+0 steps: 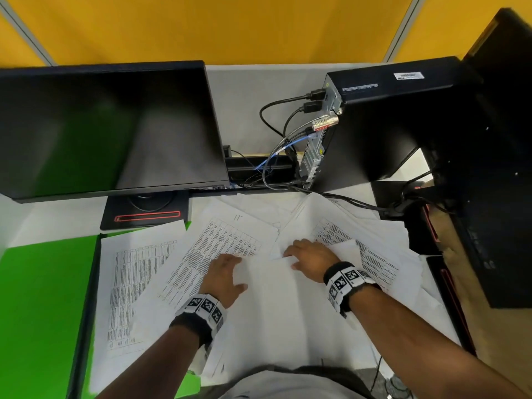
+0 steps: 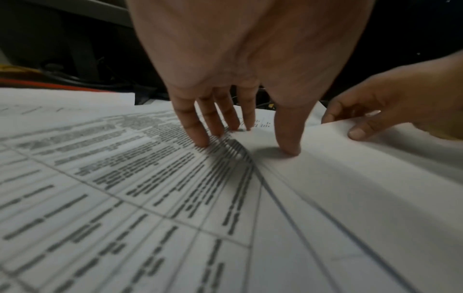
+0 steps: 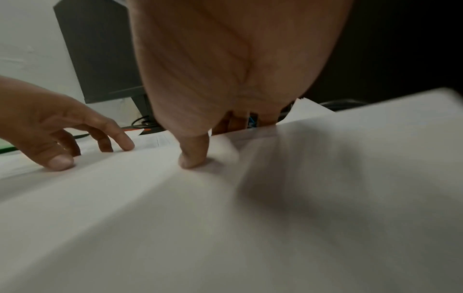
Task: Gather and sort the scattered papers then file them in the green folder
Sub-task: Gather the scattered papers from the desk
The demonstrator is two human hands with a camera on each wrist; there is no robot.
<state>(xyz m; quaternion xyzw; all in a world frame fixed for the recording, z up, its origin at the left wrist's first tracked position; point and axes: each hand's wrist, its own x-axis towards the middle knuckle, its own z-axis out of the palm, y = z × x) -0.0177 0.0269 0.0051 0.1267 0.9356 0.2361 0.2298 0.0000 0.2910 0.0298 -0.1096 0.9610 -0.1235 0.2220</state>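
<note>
The head view is taking in the whole desk point(image 1: 244, 90): two hands are lying on loose papers point(image 1: 230, 234) spread just right of the green folder point(image 1: 43, 298), which is lying open and flat at the desk's left edge. The left hand point(image 1: 226, 279) is pressing down with straight, spread fingers on a printed table sheet point(image 2: 125, 188). The left wrist view is showing those fingers point(image 2: 192, 126) touching lines of print, too blurred to read. The right hand point(image 1: 309, 259) is pinching the far edge of a blank sheet point(image 3: 225, 218); only the right wrist view is showing its thumb point(image 3: 194, 152) on top and the fingers tucked beneath. Right of the folder, two monitors are standing: one point(image 1: 109, 131) behind the papers, one point(image 1: 501, 139) beyond them, with one computer case point(image 1: 383, 125) between. Its labels are unreadable.
</note>
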